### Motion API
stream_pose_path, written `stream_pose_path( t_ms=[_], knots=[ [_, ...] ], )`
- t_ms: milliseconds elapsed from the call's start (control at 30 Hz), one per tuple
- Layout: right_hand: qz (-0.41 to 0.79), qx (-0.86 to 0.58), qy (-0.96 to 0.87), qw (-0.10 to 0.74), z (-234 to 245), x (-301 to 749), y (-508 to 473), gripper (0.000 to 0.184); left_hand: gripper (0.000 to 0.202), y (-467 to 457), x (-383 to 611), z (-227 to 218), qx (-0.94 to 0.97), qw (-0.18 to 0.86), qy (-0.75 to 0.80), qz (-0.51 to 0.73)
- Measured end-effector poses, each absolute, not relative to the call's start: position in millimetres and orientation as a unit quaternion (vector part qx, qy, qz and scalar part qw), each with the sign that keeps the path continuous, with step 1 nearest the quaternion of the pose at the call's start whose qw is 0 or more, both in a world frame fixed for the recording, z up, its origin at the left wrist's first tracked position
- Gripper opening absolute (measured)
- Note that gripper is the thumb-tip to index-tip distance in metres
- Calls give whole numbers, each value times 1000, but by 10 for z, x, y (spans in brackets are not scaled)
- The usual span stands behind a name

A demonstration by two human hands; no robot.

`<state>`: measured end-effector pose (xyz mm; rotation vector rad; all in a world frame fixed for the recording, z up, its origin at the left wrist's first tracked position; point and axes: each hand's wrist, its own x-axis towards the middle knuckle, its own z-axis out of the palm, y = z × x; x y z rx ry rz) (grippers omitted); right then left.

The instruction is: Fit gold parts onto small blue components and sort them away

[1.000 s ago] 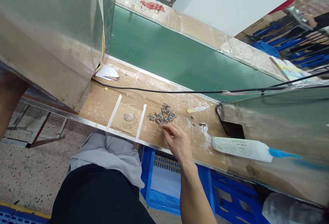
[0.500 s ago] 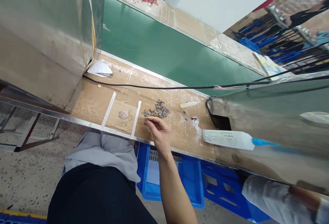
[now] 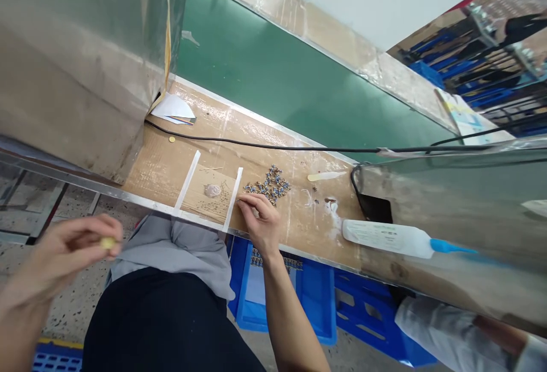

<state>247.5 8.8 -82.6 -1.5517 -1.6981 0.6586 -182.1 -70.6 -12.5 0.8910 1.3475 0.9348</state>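
Observation:
Low at the left, over the floor and off the bench, my left hand (image 3: 70, 249) is closed, somewhat blurred, with a small yellow round piece (image 3: 107, 242) at its thumb and fingertips. My right hand (image 3: 264, 224) rests at the bench with thumb and forefinger pinched together; whatever they hold is too small to make out. Just beyond its fingers lies a loose pile of small metal parts with blue bodies (image 3: 276, 184). To its left, between two white tape strips (image 3: 233, 200), tiny bits are scattered around a pale round lump (image 3: 212, 190).
A black cable (image 3: 265, 145) crosses the bench behind the pile. Rightward lie a pale pointed tube (image 3: 327, 176) and a white bottle with a blue nozzle (image 3: 387, 237). Blue trays (image 3: 314, 298) stand below the edge. A person's sleeve (image 3: 444, 326) shows at lower right.
My left hand has come into view at the left with the yellow piece. My right hand stays pinched near the pile, slightly closer to the tape strip. The whole view has shifted a little.

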Motion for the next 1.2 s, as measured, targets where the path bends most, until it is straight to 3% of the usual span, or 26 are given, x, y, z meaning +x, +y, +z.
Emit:
stream_pose_path(
  t_ms=[100,267,600,1000,1200],
  knots=[
    [234,-605,-667,366,-833,2438,86,18,6,-699,-1241,-447,322,731,461,386],
    [231,-602,-656,394,-925,2414,32,16,21,-469,-755,-775,223,793,360,438],
    [228,-596,-623,451,-1069,2377,-24,11,34,-223,-685,-838,218,721,485,443],
    [214,-559,-648,472,-794,2267,36,15,41,-162,-564,-779,239,706,481,462],
    [206,-504,-701,462,-688,2072,222,17,31,-201,-532,-833,222,713,466,474]
  ],
)
